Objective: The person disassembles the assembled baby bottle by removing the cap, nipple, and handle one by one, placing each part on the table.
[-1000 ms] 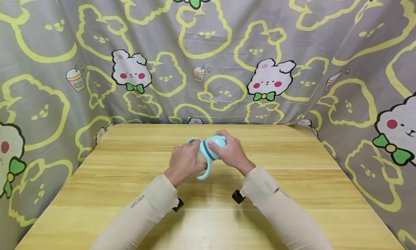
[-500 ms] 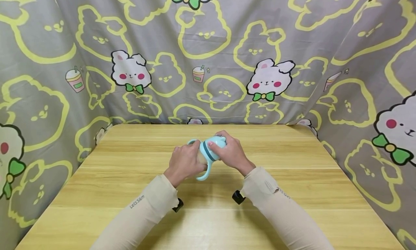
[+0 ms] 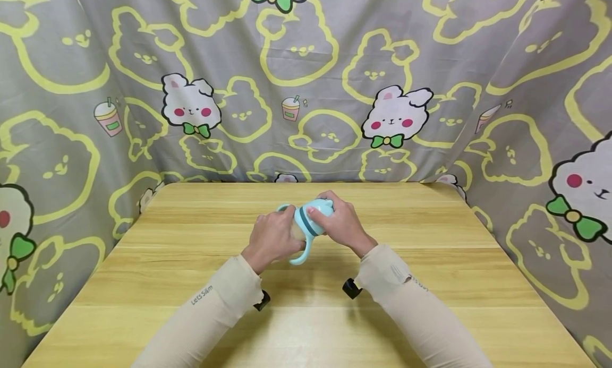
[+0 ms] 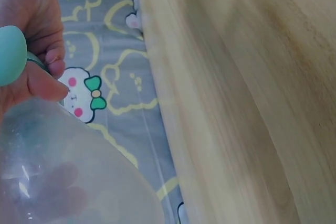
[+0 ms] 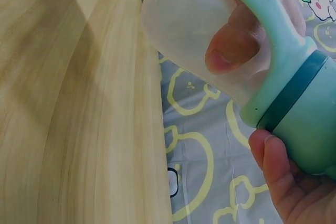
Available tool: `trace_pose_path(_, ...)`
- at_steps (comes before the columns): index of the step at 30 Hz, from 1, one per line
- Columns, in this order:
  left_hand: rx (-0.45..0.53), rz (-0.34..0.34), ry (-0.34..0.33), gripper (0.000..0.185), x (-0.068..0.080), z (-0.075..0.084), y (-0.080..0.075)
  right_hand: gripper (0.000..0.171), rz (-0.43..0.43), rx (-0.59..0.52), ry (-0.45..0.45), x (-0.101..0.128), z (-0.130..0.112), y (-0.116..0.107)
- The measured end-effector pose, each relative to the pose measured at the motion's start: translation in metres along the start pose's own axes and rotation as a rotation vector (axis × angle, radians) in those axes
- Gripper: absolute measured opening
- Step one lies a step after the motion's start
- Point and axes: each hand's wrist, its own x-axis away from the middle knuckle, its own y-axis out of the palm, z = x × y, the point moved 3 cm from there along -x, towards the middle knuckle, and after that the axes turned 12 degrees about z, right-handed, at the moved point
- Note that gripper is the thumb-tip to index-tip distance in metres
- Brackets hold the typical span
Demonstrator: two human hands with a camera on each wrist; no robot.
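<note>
baby bottle (image 3: 306,224) held sideways above table (image 3: 430,283): left hand (image 3: 271,239) gripping clear body at 9 o'clock, right hand (image 3: 340,224) clamping teal cap at 3.

Both arms wear long, close-fitting sleeves of pale beige cloth that end just behind the bare hands. The left sleeve (image 3: 210,307) carries small dark lettering along the forearm, a short way back from the left hand (image 3: 271,239). The right sleeve (image 3: 411,299) has a faint mark and small lettering just behind the right hand (image 3: 340,223). A small black camera mount (image 3: 261,301) sits under the left wrist, and another black mount (image 3: 350,288) sits under the right wrist.
</note>
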Motion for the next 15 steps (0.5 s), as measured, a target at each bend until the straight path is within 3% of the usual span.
trace_pose_path(15,0.017,-0.065,-0.019,0.047,-0.0021,-0.0006,-0.0013,0.031,0.014,0.001,0.005,0.0001,-0.0005,0.0002)
